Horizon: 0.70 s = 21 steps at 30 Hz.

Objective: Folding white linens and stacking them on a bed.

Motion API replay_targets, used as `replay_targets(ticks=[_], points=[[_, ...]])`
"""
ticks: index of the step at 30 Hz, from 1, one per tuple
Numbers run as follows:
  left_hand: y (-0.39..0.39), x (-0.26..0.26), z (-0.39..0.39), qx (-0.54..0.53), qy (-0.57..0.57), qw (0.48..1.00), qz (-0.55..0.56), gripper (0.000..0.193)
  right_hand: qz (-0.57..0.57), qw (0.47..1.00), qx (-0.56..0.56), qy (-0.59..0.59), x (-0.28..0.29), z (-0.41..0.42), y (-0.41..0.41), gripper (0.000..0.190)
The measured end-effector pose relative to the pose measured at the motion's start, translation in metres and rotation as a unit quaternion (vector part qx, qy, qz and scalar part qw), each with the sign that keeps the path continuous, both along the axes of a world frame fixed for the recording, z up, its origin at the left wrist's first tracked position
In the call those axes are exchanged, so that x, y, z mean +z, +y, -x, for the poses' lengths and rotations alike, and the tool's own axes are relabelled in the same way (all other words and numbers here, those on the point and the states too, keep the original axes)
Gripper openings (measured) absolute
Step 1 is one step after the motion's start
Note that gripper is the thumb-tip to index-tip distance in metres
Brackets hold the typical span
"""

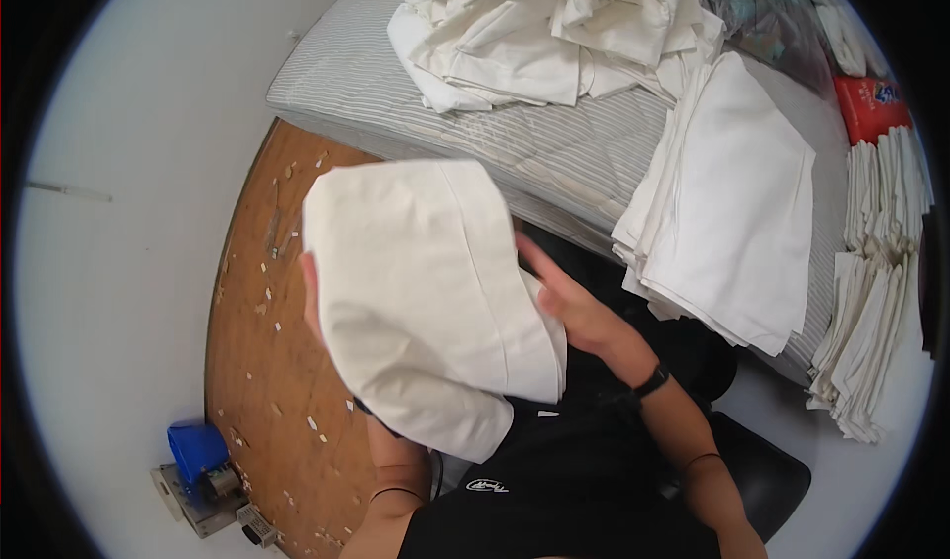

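A white cloth piece point(408, 277), doubled over and with a seam down its right part, is held up in front of my torso. My left hand point(310, 295) grips its left edge, and most of that hand is hidden behind the fabric. On the opposite edge, my right hand point(571, 303) holds the cloth with its fingers partly behind it. The lower end of the cloth curls over and covers part of my left forearm. To the right, a stack of flat white cloth pieces point(731, 210) hangs over the mattress edge.
A striped mattress point(564, 143) bears a loose heap of white cloth point(505, 39). Folded white cloth stacks point(883, 262) and a red package point(872, 106) lie at far right. Scraps dot the wooden floor point(282, 381); a blue bin point(197, 448) stands by the wall.
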<state>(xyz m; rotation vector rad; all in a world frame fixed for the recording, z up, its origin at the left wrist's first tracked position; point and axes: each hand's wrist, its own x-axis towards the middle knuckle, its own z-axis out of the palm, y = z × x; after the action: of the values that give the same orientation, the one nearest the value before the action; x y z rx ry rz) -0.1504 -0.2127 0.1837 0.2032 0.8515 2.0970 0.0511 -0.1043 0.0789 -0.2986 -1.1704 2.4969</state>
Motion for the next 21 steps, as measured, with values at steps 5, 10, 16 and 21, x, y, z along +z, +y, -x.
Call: replay_targets(ticks=[5, 10, 16, 21], points=[[-0.007, -0.068, 0.030, -0.065, -0.060, 0.996, 0.015, 0.067, 0.328, 0.940, 0.087, -0.027, -0.052, 0.003, -0.005, 0.068], [-0.030, -0.180, 0.036, -0.108, -0.132, 0.976, 0.135, 0.058, 0.163, 0.980, -0.026, -0.112, -0.079, 0.015, -0.004, 0.055], [-0.053, -0.211, 0.032, -0.168, -0.012, 0.956, 0.242, 0.055, 0.150, 0.971, -0.052, -0.177, -0.093, 0.029, 0.001, 0.049], [-0.052, -0.129, 0.071, -0.100, 0.159, 0.953, 0.238, 0.060, 0.086, 0.991, -0.054, -0.085, -0.020, 0.052, 0.024, 0.047]])
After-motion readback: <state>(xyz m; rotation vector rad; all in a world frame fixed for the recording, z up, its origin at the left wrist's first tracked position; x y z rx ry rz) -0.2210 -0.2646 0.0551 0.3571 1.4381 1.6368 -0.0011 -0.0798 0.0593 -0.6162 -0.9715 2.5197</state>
